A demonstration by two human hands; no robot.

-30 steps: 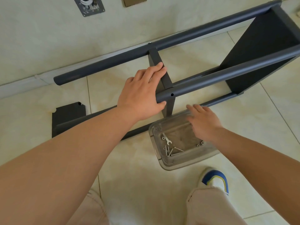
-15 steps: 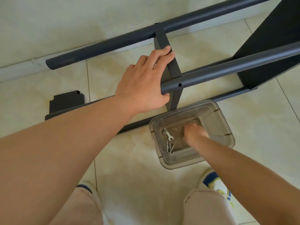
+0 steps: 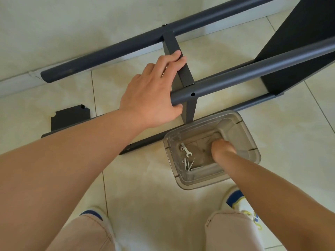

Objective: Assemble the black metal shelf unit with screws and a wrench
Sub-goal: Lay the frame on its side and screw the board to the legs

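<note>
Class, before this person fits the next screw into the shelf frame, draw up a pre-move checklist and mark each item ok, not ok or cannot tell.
1. Left hand steadies the near tube and crossbar: ok.
2. Screw hole in the tube is unobstructed: ok.
3. Right hand has picked a screw from the clear bin: cannot tell.
4. Wrench within reach in the bin: ok.
5. Spare screws remain: ok.
</note>
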